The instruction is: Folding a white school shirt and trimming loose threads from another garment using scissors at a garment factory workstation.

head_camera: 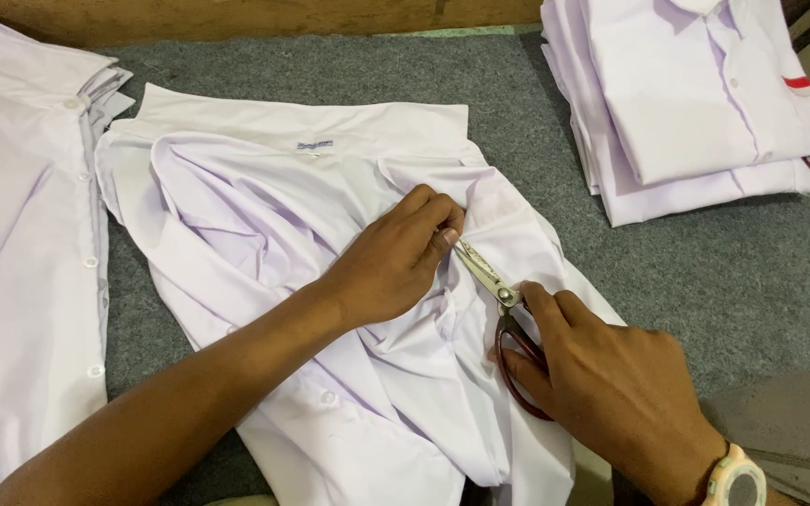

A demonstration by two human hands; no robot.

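Note:
A white shirt lies crumpled and open on the grey felt table, collar toward the far side. My left hand pinches a fold of its cloth near the middle. My right hand grips a pair of scissors with dark red handles. The metal blades point up and left, with the tips right at my left fingertips. A pale wristwatch sits on my right wrist.
A stack of folded white shirts rests at the far right, with a red and dark tag at its edge. Another white buttoned shirt lies along the left side. A wooden board runs along the far edge.

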